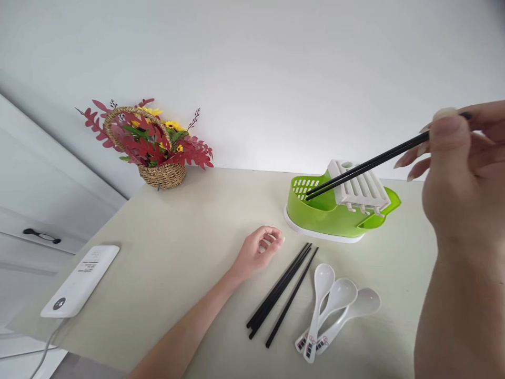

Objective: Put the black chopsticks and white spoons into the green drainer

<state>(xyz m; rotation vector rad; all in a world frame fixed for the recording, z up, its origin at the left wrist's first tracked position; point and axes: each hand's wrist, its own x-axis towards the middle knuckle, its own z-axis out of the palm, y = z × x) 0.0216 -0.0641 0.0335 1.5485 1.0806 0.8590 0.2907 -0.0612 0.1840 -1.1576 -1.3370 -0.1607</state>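
Over the bench [197,226], your right fingers [450,138] pinch chopsticks [402,148] by one end, risking a swivel; left fingers [271,230] half-curl, empty.

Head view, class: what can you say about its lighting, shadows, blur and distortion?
Head view: light diffuse, brightest on the wall behind the green holder; head view: shadows soft, black chopsticks fairly sharp; head view: right hand looms large near the edge, probably from closeness and a wide lens.

Flower basket [163,176] — wicker, white device [84,279] — corded
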